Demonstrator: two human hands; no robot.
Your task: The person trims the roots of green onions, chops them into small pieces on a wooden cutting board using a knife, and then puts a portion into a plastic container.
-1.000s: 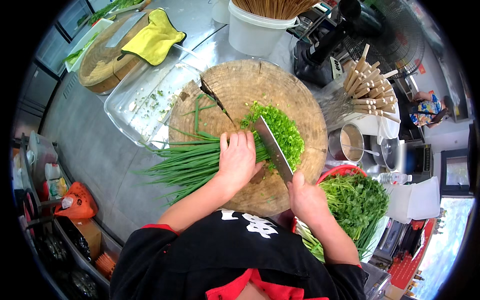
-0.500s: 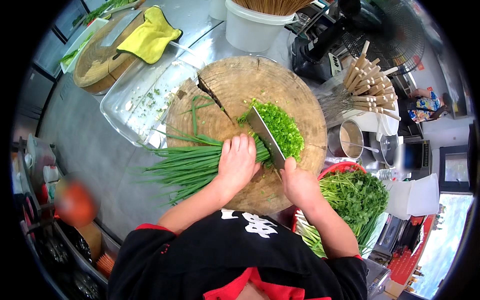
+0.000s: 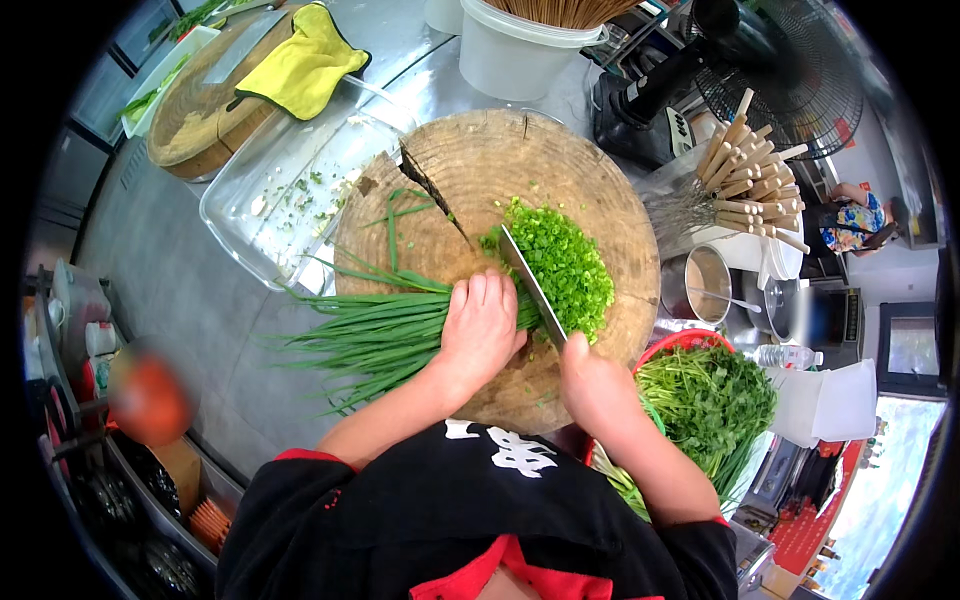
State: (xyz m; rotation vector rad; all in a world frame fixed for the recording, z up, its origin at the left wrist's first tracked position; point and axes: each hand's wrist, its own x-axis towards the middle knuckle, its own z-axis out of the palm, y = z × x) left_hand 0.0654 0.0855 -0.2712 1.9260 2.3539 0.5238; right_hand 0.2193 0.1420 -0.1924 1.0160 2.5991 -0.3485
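Note:
On a round wooden chopping block (image 3: pixel 500 150) lies a bundle of long green onions (image 3: pixel 385 325), its leafy ends hanging past the block's left edge. My left hand (image 3: pixel 482 320) presses down on the bundle with its fingers curled over the right end. My right hand (image 3: pixel 597 385) grips the handle of a cleaver (image 3: pixel 533 285); its blade stands on edge beside my left fingers, between the bundle and a pile of chopped green onion (image 3: pixel 567 265). The handle itself is hidden inside my fist. A few loose green stalks (image 3: pixel 392 230) lie near the crack in the block.
A clear plastic tray (image 3: pixel 270 205) with scraps touches the block's left side. Behind it are another block with a yellow cloth (image 3: pixel 305 65). A white bucket (image 3: pixel 520 60) stands at the back, wooden-handled wire strainers (image 3: pixel 750 180) at right. A red-rimmed basket holds leafy herbs (image 3: pixel 715 400).
The cleaver has shifted slightly and its blade looks more upright. My left hand stays on the bundle. The view has moved a little.

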